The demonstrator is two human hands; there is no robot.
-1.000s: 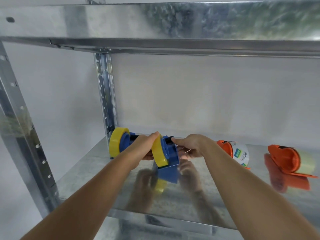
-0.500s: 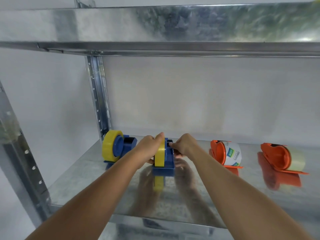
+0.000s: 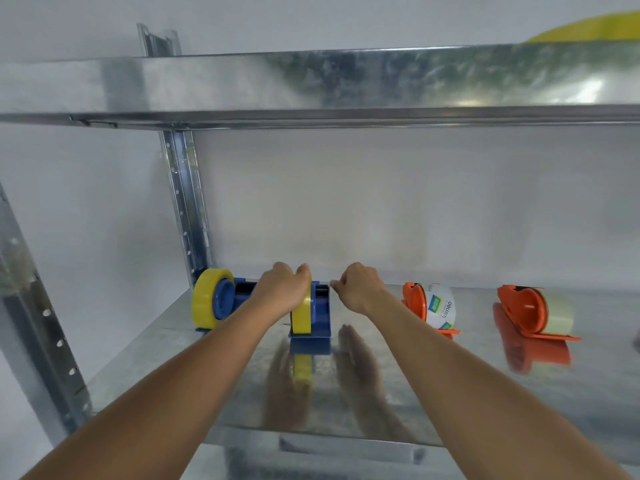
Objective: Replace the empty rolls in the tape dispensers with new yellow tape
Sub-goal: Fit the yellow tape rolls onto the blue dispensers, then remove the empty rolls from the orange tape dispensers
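Observation:
Two blue tape dispensers stand on the metal shelf (image 3: pixel 433 393), each loaded with a yellow tape roll. The left blue dispenser (image 3: pixel 223 303) sits by the rear upright, untouched. My left hand (image 3: pixel 284 289) grips the yellow roll (image 3: pixel 300 317) of the middle blue dispenser (image 3: pixel 320 318) from the top and left. My right hand (image 3: pixel 358 287) hovers just right of that dispenser with its fingers curled; whether it pinches a tape end I cannot tell.
Two orange dispensers stand to the right, one (image 3: pixel 429 308) with a white labelled roll, one (image 3: pixel 533 311) with clear tape. A metal upper shelf (image 3: pixel 346 81) hangs overhead, with something yellow (image 3: pixel 595 29) on top at the right. A perforated upright (image 3: pixel 183 202) stands at the back left.
The middle blue dispenser went from tilted in both hands to standing flat on the shelf. My right hand has come off it and moved slightly right. The view has pulled back and tilted up.

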